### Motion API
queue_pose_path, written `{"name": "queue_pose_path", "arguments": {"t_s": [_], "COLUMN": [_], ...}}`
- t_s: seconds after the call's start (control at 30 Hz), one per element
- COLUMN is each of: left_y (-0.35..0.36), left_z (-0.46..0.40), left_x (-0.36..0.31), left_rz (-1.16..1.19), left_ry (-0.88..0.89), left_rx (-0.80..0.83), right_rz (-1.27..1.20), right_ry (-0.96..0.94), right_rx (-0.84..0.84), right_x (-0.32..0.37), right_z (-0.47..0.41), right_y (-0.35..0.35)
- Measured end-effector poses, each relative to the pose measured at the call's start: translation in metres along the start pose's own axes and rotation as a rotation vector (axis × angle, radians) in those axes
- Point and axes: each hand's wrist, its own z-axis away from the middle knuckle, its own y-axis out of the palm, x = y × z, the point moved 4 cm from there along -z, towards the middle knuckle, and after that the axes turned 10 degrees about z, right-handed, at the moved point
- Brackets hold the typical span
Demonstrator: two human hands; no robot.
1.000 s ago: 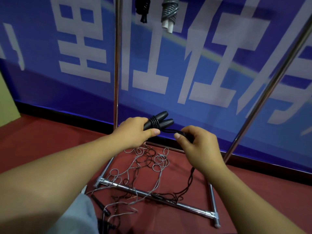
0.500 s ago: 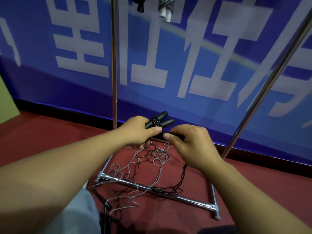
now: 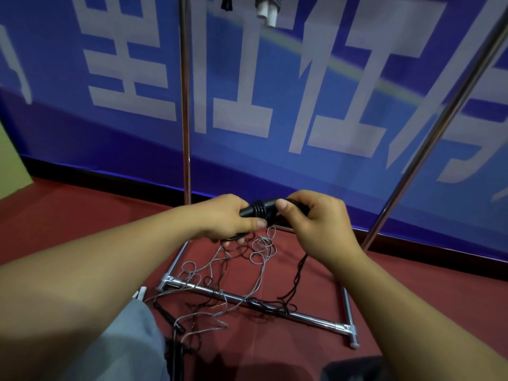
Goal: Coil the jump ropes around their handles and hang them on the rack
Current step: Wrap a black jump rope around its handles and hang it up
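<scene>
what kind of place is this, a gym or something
Probably a gym or sports hall corner: red sports-type floor, a big blue printed banner on the wall, and a metal rack with jump ropes tangled at its base.

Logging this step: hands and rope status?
Left hand grips black handles. Right hand pinches black rope. Loose grey rope tangled below.

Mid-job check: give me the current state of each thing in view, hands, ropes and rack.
left hand: grips the black handles
right hand: pinches the black cord at the handles
black handles: held together, a few turns of cord wound on
black cord: mostly uncoiled, trailing to the floor
grey rope: loose, tangled on the floor across the rack base
rack base: standing on the floor
hung ropes: coiled, hanging at the top edge
</scene>
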Motion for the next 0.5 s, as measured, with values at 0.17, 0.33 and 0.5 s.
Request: {"name": "queue_pose_path", "arguments": {"t_s": [0.17,0.33,0.5], "left_y": [0.007,0.015,0.021], "left_z": [0.0,-0.002,-0.004], "left_x": [-0.001,-0.003,-0.008], "left_rz": [-0.049,-0.084,-0.243], "left_ry": [0.006,0.03,0.113], "left_rx": [0.071,0.087,0.055], "right_rz": [-0.047,-0.096,-0.059], "right_ry": [0.093,0.171,0.213], "right_rx": [0.016,0.04,0.047], "right_x": [-0.008,-0.017,-0.023], "right_z": [-0.002,-0.003,-0.004], "right_y": [0.001,0.005,0.006]}}
